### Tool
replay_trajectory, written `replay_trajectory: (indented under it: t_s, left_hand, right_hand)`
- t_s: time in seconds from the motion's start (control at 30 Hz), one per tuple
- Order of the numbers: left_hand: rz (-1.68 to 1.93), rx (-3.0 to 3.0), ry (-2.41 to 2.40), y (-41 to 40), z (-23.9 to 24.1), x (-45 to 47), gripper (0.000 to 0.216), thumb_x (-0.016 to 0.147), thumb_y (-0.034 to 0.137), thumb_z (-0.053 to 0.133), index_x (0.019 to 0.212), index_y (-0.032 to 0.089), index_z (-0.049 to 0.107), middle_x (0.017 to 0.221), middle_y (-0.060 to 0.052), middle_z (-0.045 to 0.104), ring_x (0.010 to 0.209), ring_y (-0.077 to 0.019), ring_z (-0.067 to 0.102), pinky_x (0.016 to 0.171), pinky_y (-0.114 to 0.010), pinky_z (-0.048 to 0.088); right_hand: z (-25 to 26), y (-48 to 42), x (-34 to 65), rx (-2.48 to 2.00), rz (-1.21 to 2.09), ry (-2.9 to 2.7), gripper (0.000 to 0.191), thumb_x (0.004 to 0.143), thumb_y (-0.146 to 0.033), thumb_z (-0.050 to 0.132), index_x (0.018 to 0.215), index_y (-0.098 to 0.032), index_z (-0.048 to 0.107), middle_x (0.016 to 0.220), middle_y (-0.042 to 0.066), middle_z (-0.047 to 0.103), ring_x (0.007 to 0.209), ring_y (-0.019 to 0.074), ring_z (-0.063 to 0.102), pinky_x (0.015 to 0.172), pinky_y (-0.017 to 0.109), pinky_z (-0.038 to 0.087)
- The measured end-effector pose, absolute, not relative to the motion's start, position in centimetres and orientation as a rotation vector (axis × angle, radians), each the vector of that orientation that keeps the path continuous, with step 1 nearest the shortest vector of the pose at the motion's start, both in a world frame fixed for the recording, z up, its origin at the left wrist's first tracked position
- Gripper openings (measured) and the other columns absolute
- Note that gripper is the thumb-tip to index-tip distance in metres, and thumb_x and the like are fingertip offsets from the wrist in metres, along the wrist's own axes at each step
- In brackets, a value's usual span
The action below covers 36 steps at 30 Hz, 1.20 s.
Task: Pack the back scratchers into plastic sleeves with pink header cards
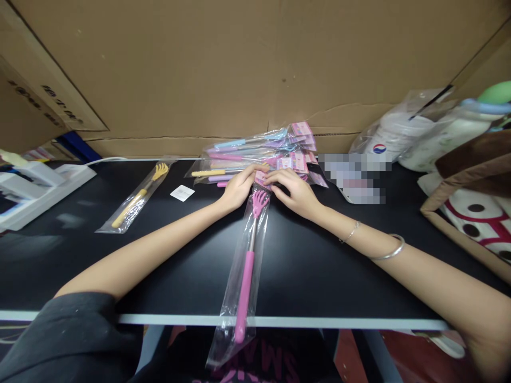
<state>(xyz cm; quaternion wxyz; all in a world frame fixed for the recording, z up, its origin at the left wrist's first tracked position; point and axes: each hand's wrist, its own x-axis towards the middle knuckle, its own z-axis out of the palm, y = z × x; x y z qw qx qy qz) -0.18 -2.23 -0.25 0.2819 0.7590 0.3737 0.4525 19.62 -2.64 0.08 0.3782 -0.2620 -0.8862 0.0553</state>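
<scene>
A pink back scratcher [245, 287] in a clear plastic sleeve lies in front of me, its claw end away from me and its handle past the table's front edge. At the sleeve's top, my left hand [238, 189] and my right hand [295, 192] are both closed on a small pink header card [261, 178], one on each side. Fingers cover part of the card. Just beyond my hands lies a pile of bagged back scratchers [247, 149] in blue, purple, pink and yellow, several with pink cards. A yellow back scratcher [139, 199] in a sleeve lies apart on the left.
A small white label [182, 193] lies left of my hands. At far left is a white power strip [48, 186]. On the right are a phone [351, 183], a bagged cup [399, 133], a bottle [443, 133] and a brown-trimmed bag [475, 197]. Cardboard [255, 64] walls the back.
</scene>
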Motion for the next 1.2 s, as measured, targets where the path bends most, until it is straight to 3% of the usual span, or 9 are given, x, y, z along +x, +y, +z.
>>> replay_trajectory:
  t_s: [0.4, 0.73, 1.07, 1.2]
  left_hand:
    - [1.298, 2.034, 0.913, -2.26, -0.41, 0.08, 0.025, 0.089, 0.025, 0.05, 0.111, 0.015, 0.058, 0.123, -0.011, 0.065, 0.106, -0.0214, 0.064, 0.094, -0.035, 0.048]
    - [1.262, 2.046, 0.88, -2.18, -0.56, 0.17, 0.03, 0.093, 0.03, 0.05, 0.118, 0.015, 0.051, 0.128, -0.013, 0.062, 0.1, -0.0204, 0.066, 0.085, -0.032, 0.052]
    - [1.2, 2.08, 0.899, -2.21, -0.79, 0.23, 0.028, 0.095, 0.033, 0.05, 0.117, 0.017, 0.052, 0.106, -0.009, 0.066, 0.099, -0.022, 0.065, 0.082, -0.032, 0.051]
    - [1.191, 2.108, 0.955, -2.11, -0.89, 0.22, 0.026, 0.094, 0.03, 0.05, 0.116, 0.016, 0.052, 0.102, -0.008, 0.066, 0.086, -0.0189, 0.064, 0.077, -0.03, 0.05]
  right_hand:
    - [0.1, -2.65, 19.75, -0.753, 0.17, -2.169, 0.02, 0.088, -0.015, 0.051, 0.106, -0.023, 0.058, 0.118, 0.009, 0.059, 0.113, 0.0247, 0.057, 0.093, 0.04, 0.049]
    - [-0.4, -1.97, 19.85, -0.785, 0.325, -2.126, 0.023, 0.087, -0.017, 0.053, 0.11, -0.021, 0.05, 0.099, 0.006, 0.061, 0.076, 0.017, 0.059, 0.078, 0.035, 0.051]
    - [-0.21, -2.29, 19.83, -0.748, 0.276, -2.121, 0.018, 0.088, -0.012, 0.047, 0.103, -0.021, 0.051, 0.092, 0.004, 0.056, 0.072, 0.0151, 0.053, 0.07, 0.031, 0.047]
    - [0.25, -2.46, 19.76, -0.769, 0.373, -2.051, 0.018, 0.086, -0.013, 0.048, 0.101, -0.022, 0.052, 0.09, 0.003, 0.057, 0.069, 0.0138, 0.052, 0.064, 0.029, 0.045]
